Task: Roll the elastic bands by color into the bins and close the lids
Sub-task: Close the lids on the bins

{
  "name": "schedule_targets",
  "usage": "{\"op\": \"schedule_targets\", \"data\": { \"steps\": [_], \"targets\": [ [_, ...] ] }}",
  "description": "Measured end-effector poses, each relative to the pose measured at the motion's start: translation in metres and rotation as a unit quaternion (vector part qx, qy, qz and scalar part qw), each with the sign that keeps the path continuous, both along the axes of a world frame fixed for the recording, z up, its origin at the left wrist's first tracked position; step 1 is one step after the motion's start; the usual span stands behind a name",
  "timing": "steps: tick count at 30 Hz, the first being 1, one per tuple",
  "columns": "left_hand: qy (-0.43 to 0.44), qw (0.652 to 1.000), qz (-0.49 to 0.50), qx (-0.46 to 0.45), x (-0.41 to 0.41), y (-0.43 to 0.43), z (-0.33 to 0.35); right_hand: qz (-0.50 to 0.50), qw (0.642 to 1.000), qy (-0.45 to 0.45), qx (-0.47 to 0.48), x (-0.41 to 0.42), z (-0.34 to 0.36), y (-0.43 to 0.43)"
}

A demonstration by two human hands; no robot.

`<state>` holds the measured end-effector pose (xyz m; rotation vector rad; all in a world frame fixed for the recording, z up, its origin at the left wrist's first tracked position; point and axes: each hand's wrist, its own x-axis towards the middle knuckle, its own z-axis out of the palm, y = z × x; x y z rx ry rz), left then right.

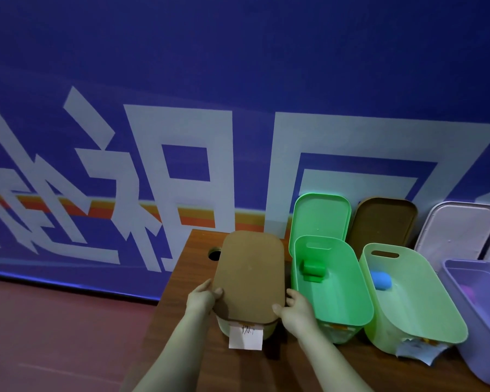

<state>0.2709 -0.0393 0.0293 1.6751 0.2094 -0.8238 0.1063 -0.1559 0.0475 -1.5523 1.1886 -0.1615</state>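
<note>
A brown lid (251, 274) lies on top of the leftmost bin (224, 328), which carries a white paper label (245, 339) on its front. My left hand (203, 297) grips the lid's left edge and my right hand (293, 308) grips its near right corner. To the right stands an open green bin (340, 304) with a rolled green band (313, 270) inside. Beside it, a paler green bin (425, 312) holds a rolled blue band (381, 280). A purple bin (481, 329) at the far right shows something pink inside.
Three loose lids lean against the blue wall behind the bins: green (320, 215), brown (382, 222) and pale lilac (456, 230). The wooden table (187, 267) has a round cable hole (214, 254) near its back left corner; its left edge drops to a reddish floor.
</note>
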Motion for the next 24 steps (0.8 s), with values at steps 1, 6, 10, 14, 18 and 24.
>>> {"op": "schedule_targets", "data": {
  "steps": [1,6,10,14,18,24],
  "targets": [
    [0.013,1.000,0.001,0.004,0.003,0.001,0.001,0.000,1.000,0.009,-0.002,0.002,0.001,-0.003],
    [0.070,0.994,-0.084,0.015,0.013,0.004,0.005,0.001,0.999,0.050,-0.002,0.008,0.005,-0.012],
    [-0.044,0.992,-0.090,0.072,0.015,0.002,0.013,0.057,0.993,0.077,-0.072,0.010,0.015,-0.012],
    [-0.330,0.882,-0.273,0.199,0.005,-0.015,0.036,0.170,0.952,0.121,-0.224,0.023,0.029,-0.009],
    [-0.359,0.827,-0.370,0.224,0.002,-0.034,0.046,0.287,0.894,0.211,-0.271,0.041,0.037,-0.017],
    [-0.400,0.778,-0.408,0.262,-0.004,-0.039,0.033,0.399,0.793,0.315,-0.337,0.040,0.023,-0.019]
  ]
}}
